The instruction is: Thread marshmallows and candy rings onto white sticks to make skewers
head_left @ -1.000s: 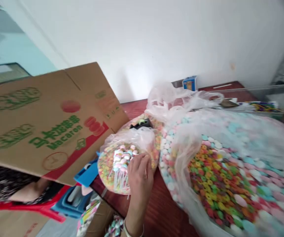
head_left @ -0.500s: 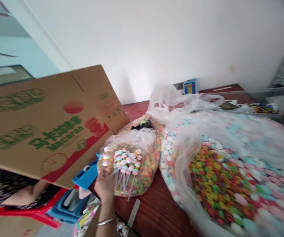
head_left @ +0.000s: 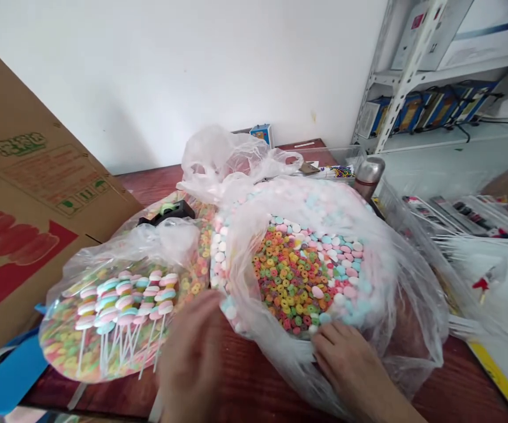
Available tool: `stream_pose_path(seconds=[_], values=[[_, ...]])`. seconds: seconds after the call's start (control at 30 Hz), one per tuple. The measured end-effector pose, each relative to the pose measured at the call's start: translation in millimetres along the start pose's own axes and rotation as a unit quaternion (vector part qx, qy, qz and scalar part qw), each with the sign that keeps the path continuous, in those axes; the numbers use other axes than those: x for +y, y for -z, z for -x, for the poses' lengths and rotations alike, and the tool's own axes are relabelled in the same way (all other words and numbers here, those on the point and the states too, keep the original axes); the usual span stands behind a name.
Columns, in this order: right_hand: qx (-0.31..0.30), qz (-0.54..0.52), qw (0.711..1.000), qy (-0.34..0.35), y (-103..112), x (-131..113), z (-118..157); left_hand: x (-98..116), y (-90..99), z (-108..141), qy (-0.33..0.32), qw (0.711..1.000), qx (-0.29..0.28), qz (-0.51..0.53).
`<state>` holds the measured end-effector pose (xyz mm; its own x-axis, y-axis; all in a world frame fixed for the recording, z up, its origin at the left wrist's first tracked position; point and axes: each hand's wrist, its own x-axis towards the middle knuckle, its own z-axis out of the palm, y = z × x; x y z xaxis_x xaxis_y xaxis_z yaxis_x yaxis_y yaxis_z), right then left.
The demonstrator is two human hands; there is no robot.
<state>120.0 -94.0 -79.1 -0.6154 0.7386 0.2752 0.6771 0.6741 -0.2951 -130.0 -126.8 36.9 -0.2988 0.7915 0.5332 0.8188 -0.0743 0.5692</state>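
Clear plastic bag [head_left: 271, 352] of pastel candy sits at near edge of bench [head_left: 254, 388], mouth rolled back, your R-hand fingers [head_left: 331, 346] spread on rim, keeping it open, no firm grip; L-hand fingers [head_left: 196, 320] blurred by lollipop bag [head_left: 104, 346], grip unclear.

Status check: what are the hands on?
Right hand on large clear bag of pastel and ring candies. Left hand over wooden table, by lollipop bag. Cardboard carton leaning at far left.
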Motion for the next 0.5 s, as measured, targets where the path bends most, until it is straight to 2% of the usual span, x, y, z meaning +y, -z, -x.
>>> stream_pose_path(seconds=[0.03, 0.1, 0.17, 0.3, 0.37, 0.5], values=[[0.006, 0.006, 1.0, -0.001, -3, 2, -1, 18, -19.7, 5, -0.02, 0.995, -0.06, 0.081], [0.012, 0.003, 1.0, -0.007, -9, 8, 1, 39, -51.6, 13, 0.019, 0.968, -0.156, 0.194], [0.014, -0.024, 0.999, -0.028, -12, 17, 8, 43, -71.8, 17, 0.098, 0.948, -0.172, 0.251], [0.048, -0.127, 0.988, -0.07, -4, 34, 21, 29, -87.9, 17, 0.232, 0.923, -0.144, 0.272], [0.078, -0.161, 0.982, -0.063, 1, 38, 21, 26, -92.2, 16, 0.272, 0.896, -0.179, 0.301], [0.115, -0.195, 0.973, -0.042, 7, 38, 13, 37, -101.0, 20, 0.331, 0.812, -0.264, 0.402]])
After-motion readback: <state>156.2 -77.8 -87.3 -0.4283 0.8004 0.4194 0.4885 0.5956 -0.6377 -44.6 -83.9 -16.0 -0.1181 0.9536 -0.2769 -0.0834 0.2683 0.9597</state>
